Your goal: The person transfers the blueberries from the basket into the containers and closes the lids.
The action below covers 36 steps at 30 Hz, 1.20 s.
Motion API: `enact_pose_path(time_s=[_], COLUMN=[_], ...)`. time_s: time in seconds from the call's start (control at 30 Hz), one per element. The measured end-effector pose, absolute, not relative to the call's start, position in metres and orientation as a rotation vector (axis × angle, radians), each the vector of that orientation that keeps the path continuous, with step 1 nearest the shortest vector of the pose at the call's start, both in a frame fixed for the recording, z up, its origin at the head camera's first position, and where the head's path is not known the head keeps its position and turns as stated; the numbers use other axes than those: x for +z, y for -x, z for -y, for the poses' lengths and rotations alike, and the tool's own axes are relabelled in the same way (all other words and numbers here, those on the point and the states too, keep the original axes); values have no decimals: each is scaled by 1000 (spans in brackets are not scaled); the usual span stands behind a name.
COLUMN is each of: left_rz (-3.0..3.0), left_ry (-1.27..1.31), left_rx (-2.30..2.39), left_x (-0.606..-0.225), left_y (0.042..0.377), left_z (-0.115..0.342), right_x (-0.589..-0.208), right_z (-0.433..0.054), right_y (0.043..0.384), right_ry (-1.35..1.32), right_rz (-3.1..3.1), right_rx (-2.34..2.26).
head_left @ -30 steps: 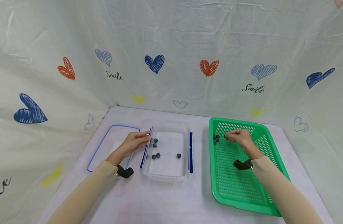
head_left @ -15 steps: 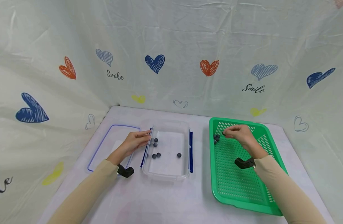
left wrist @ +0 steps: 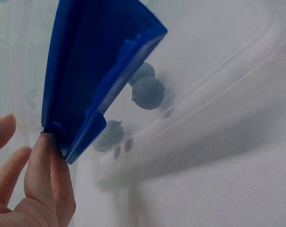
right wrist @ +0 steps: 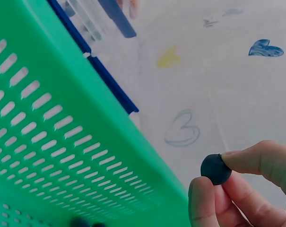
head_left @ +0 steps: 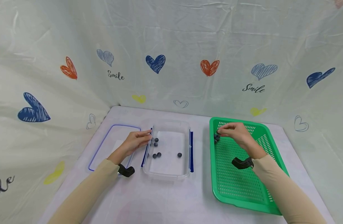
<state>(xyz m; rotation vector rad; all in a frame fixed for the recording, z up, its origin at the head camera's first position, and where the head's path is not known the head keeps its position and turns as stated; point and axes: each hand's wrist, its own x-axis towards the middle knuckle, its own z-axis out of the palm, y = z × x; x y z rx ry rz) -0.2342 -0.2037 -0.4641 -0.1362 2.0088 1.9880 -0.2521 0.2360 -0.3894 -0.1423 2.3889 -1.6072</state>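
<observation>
Right grip (head_left: 239, 137) is grasping one dark ball (right wrist: 216, 169), pinching it between thumb and fingertips above the far left corner of the green basket (head_left: 212, 161). Basket balls (head_left: 217, 137) are lying just below. Right forearm (head_left: 286, 189) is slanting forward-left. Left grip (head_left: 133, 143), fingers nearly straight, is touching the left side of the clear box (head_left: 167, 177), which is holding more balls (head_left: 156, 144).
</observation>
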Motion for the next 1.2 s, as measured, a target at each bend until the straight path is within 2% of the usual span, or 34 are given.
enact_pose_path(time_s=[1.2], left_rz=[-2009], left_ry=[136], left_rx=[1996], left_x=[-464], left_y=[233], left_z=[204], right_x=[-393], right_z=[-160], right_y=[256], right_ry=[217], right_rz=[-2280], right_rx=[-1675])
